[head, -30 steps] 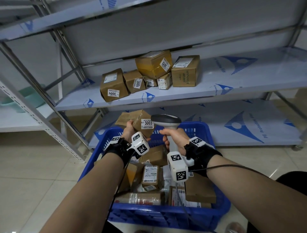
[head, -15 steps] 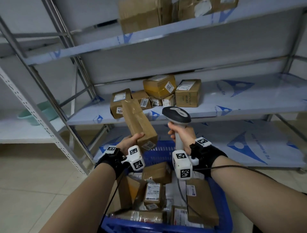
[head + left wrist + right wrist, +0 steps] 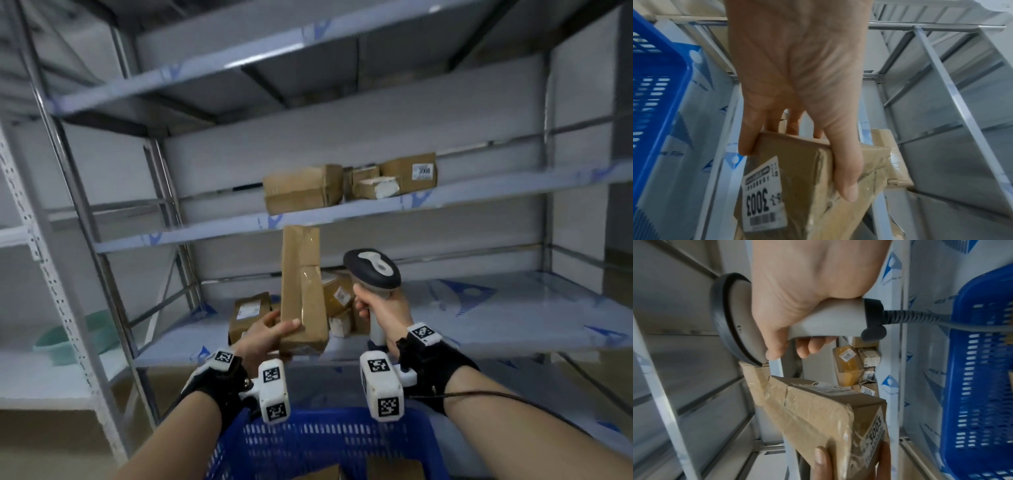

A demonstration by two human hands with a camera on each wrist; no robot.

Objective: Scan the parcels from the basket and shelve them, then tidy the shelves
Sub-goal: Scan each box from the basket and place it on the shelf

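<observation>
One taped parcel (image 3: 303, 291) labelled 3003, pinched at its lower end by the left hand (image 3: 263, 337), stands upright before the shelf (image 3: 479, 318); the right hand (image 3: 380, 308) grips the scanner (image 3: 373, 270). Set it label-outward beside the shelved boxes (image 3: 248, 313).

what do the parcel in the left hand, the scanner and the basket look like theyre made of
Parcel: brown cardboard, wrapped in glossy clear tape that glints and wrinkles, with a paper label.
Scanner: smooth hard plastic, probably; light grey body, dark, maybe rubbery rim.
Basket: blue moulded plastic by its look, walls pierced with slots.
</observation>
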